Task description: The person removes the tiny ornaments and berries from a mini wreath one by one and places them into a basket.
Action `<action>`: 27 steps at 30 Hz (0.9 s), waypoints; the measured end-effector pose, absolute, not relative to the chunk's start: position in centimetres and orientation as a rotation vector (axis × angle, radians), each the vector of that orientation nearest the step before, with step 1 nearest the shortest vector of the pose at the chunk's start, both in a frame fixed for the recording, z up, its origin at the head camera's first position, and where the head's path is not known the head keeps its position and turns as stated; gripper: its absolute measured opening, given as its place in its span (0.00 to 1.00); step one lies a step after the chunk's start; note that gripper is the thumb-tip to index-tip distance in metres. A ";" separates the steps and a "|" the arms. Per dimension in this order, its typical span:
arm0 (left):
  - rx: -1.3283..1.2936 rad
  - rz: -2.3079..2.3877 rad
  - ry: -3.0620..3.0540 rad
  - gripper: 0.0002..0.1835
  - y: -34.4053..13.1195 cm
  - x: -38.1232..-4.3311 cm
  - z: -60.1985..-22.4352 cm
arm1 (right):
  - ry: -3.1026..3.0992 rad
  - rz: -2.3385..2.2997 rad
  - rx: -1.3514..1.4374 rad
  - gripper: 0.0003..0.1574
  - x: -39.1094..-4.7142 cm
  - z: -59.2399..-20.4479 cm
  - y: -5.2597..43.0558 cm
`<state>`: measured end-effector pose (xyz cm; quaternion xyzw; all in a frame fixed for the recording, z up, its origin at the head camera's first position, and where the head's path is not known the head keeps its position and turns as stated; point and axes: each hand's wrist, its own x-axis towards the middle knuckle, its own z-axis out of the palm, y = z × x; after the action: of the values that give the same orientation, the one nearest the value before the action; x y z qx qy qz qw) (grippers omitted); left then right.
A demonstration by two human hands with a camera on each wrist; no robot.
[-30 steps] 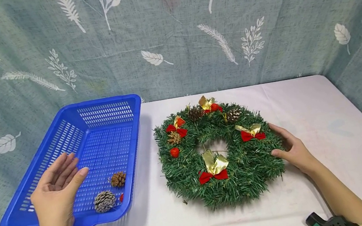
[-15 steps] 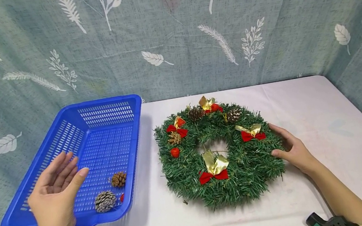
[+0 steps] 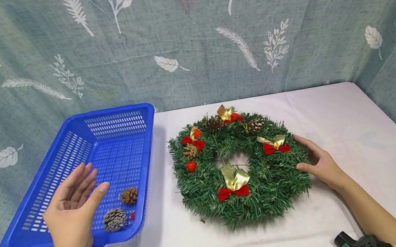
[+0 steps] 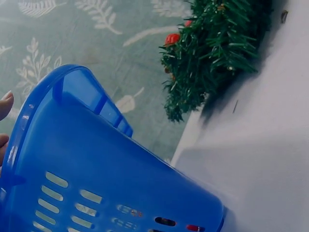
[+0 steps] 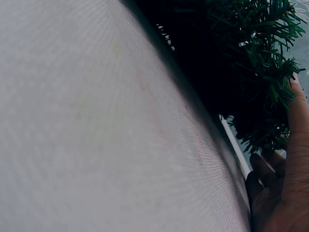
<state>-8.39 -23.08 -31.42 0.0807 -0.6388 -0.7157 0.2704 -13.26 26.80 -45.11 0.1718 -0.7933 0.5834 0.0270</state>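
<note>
A green Christmas wreath (image 3: 206, 185) lies on the white-covered table, trimmed with red and gold bows, pine cones and red berries. My right hand (image 3: 321, 165) holds its right edge, the thumb in front and the fingers at the outer side; the right wrist view shows curled fingers partly behind the greenery. At the left, my left hand (image 3: 73, 202) hovers over the near part of a blue plastic basket (image 3: 146, 155), fingers relaxed and nothing held. Inside the basket lie a greyish pine cone (image 3: 114, 220), a smaller brown pine cone (image 3: 129, 196) and a red piece (image 3: 133, 216) half hidden by the rim.
A teal curtain (image 3: 192, 78) with white leaf prints hangs behind the table (image 3: 369, 138) and at its sides. A black device (image 3: 360, 242) sits by the right wrist at the front. A small dark scrap (image 3: 202, 221) lies near the wreath.
My left hand has shifted slightly right above the basket, after a small drift left. The right hand and the wreath have stayed put.
</note>
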 end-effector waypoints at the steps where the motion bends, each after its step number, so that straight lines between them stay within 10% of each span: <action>1: 0.224 -1.920 -1.737 0.31 -23.0 -8.4 -31.4 | -2.450 1.802 0.529 0.47 -13.3 -45.1 26.8; 27: 0.099 -1.834 -2.016 0.30 -18.4 -8.2 -31.6 | -2.461 1.774 0.527 0.47 -13.3 -45.3 26.9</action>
<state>-8.21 -18.43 -31.62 0.0355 -0.7235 -0.6580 0.2058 -13.28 26.88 -45.28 0.1710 -0.7989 0.5758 0.0311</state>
